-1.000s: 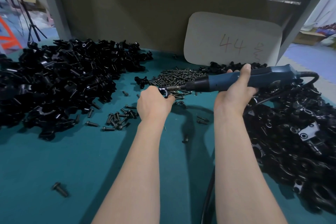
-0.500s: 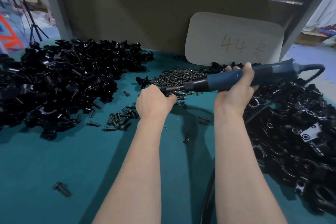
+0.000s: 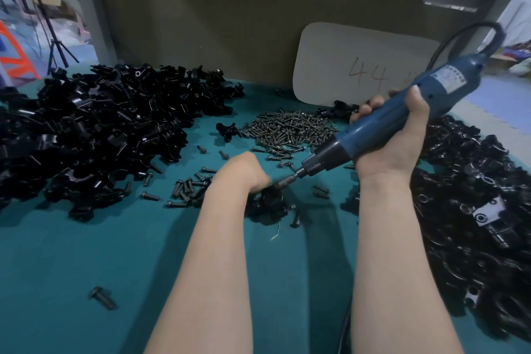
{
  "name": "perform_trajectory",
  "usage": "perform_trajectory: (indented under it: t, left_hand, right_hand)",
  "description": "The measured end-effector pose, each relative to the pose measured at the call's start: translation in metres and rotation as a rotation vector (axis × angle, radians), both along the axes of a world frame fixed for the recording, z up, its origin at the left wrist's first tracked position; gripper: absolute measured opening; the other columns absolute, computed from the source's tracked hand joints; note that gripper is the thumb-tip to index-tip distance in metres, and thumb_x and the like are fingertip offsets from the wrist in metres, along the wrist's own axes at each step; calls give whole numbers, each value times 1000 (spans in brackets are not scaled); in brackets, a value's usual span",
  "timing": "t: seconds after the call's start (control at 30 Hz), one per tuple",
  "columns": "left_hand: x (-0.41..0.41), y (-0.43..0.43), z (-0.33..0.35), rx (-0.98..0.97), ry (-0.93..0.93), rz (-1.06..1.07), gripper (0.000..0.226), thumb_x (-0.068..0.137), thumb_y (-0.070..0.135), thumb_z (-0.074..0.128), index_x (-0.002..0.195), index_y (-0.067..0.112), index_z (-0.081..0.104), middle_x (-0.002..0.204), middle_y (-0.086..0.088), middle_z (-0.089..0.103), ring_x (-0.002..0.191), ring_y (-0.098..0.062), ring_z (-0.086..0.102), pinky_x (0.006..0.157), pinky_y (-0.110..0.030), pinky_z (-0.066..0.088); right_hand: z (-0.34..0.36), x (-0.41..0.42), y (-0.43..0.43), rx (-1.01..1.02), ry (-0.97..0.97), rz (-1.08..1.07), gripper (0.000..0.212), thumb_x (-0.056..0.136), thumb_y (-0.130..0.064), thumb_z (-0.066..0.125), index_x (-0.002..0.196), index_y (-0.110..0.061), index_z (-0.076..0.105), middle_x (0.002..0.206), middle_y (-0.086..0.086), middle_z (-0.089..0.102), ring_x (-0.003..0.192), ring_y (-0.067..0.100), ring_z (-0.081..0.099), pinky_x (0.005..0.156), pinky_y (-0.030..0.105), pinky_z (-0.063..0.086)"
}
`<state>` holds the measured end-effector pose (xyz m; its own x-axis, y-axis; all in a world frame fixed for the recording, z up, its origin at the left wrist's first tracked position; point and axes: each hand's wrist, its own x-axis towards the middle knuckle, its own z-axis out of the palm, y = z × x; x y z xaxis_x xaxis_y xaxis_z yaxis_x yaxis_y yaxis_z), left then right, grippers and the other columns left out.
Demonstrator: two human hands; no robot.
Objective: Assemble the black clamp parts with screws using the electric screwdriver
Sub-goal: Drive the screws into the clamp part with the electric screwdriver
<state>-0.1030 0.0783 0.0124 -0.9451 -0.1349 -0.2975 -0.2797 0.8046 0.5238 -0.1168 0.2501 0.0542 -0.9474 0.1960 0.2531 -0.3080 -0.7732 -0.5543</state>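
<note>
The black clamp part [image 3: 268, 201] sits on the worktop [image 3: 86, 253], gripped by the left hand [image 3: 247, 172]. The right hand [image 3: 393, 138] clasps the electric screwdriver [image 3: 388, 123], its bit angled onto the part. This looks like screw driving in progress. The screw heap [image 3: 287, 129] and large parts piles [image 3: 94, 129] suggest much work is left.

Single head-worn wide-angle view, facing forward and down at close range over the teal tabletop [image 3: 71, 253]; the brown back panel [image 3: 230, 23] bounds the far edge.
</note>
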Motion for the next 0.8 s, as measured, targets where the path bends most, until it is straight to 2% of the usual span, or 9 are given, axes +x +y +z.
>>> perform_trajectory:
  t: [0.13,0.2,0.3,0.4,0.47,0.53,0.63,0.73,0.8]
  left_hand:
    - [-7,-6,-4,136,71,93,24,96,21,49,94,3,66,94,-13,71,69,-23,51,68,-29,45]
    - [-6,-6,4,152,50,-5,34,99,35,48,94,5,66,105,-11,70,83,-23,59,79,-31,46]
    - [3,-8,17,68,-25,-184,54,88,64,51,116,20,66,113,4,59,107,-17,55,86,-29,38]
    - [6,-6,20,-37,-88,-301,55,76,68,63,115,29,62,108,9,57,101,-13,53,85,-28,38]
    - [4,-3,15,-30,-74,-304,46,77,59,69,111,27,62,97,9,58,89,-11,53,76,-26,38]
    - [2,-3,10,21,-33,-249,44,79,53,72,110,23,61,91,9,56,80,-9,50,66,-24,37]
    - [0,-9,4,102,46,-92,53,78,53,73,114,17,59,102,1,55,89,-17,51,74,-28,39]
    - [-5,-8,-4,388,210,154,51,80,51,72,111,15,54,100,-4,62,86,-23,60,80,-38,53]
    - [-6,-4,-6,677,292,316,43,82,46,71,105,17,49,99,-9,67,80,-24,69,77,-42,60]
  right_hand:
    - [-5,-4,3,-54,-203,-147,18,87,-30,63,82,-15,55,65,-2,57,60,13,54,62,24,47]
    - [-7,-6,3,-78,-247,-215,18,86,-27,67,84,-13,57,66,-2,58,62,12,55,62,24,49]
    - [-9,-9,4,-55,-288,-304,24,85,-26,68,99,-9,58,69,-1,57,63,13,56,61,25,50]
    - [-11,-11,5,-22,-322,-362,42,86,-28,68,121,-8,56,77,1,56,70,15,57,64,25,51]
    - [-13,-11,5,-16,-343,-371,41,85,-31,68,118,-10,56,80,2,57,71,15,59,66,25,52]
    - [-12,-12,6,-24,-359,-374,40,86,-33,67,118,-12,54,86,3,59,76,16,61,72,27,55]
    - [-9,-14,11,-74,-354,-395,48,87,-32,65,127,-12,47,103,2,58,86,17,65,76,30,57]
    - [-5,-17,13,-131,-348,-411,44,88,-27,65,125,-14,44,104,0,52,82,16,63,66,27,57]
    - [-4,-16,12,-165,-333,-395,27,91,-27,63,108,-13,47,104,3,52,84,18,63,69,30,59]
